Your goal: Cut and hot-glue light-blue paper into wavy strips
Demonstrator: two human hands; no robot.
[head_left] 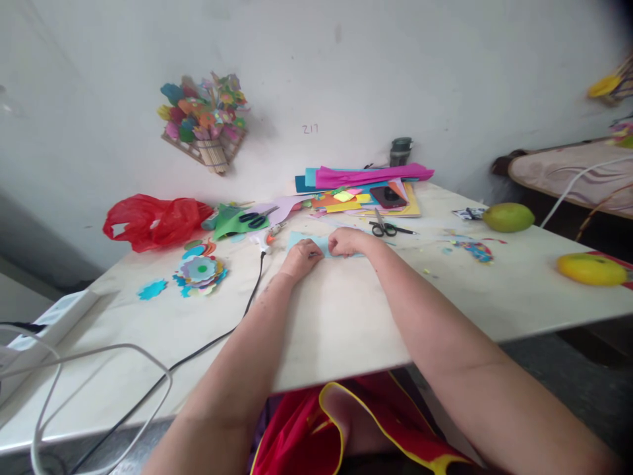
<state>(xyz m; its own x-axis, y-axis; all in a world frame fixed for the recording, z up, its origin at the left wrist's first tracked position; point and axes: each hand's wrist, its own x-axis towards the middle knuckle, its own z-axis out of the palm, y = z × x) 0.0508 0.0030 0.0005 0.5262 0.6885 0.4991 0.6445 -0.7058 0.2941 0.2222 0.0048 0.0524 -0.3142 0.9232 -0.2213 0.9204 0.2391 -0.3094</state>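
A sheet of light blue paper (320, 242) lies flat on the white table in front of me. My left hand (301, 258) is closed at the paper's left front edge, its fingers curled onto it. At the right part of the sheet, my right hand (349, 243) is closed in a pinch on the paper, its fingertips mostly hidden. A white glue gun (262, 243) with an orange tip lies just left of my left hand. Black-handled scissors (383, 227) rest beyond my right hand, beside a dark pen (405, 230).
Stacked paper flowers (200, 272) and a red plastic bag (155, 221) are at the left. Another pair of scissors (254, 218) lies on green paper. Coloured sheets (366, 177) and a phone (388, 197) sit at the back. Two mangoes (509, 217) are right. A black cable (217, 340) crosses the left side.
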